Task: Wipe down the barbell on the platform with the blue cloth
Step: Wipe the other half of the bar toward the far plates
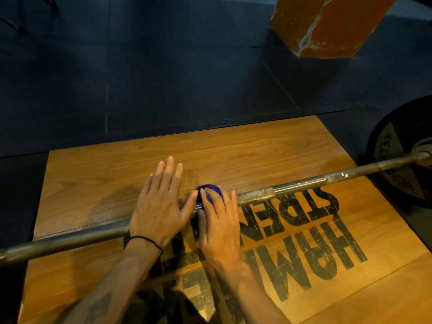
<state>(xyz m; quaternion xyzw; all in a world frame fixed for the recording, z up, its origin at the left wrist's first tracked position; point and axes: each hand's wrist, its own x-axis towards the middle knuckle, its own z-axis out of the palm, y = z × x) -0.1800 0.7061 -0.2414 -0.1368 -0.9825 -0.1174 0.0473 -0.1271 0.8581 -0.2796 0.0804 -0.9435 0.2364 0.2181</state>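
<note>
Blue cloth [208, 192] sits bunched on the bar [292, 186], pressed under our right hand [219, 220]; our left hand [160, 202] lies flat on the bar just beside it. Platform [233, 148] lettering is partly hidden; the plate [397, 150] reads "TECH…".

An orange wooden box [327, 24], its edges scuffed and chipped, stands on the dark rubber floor [140, 78]. Thin seams run between the floor's mats.
</note>
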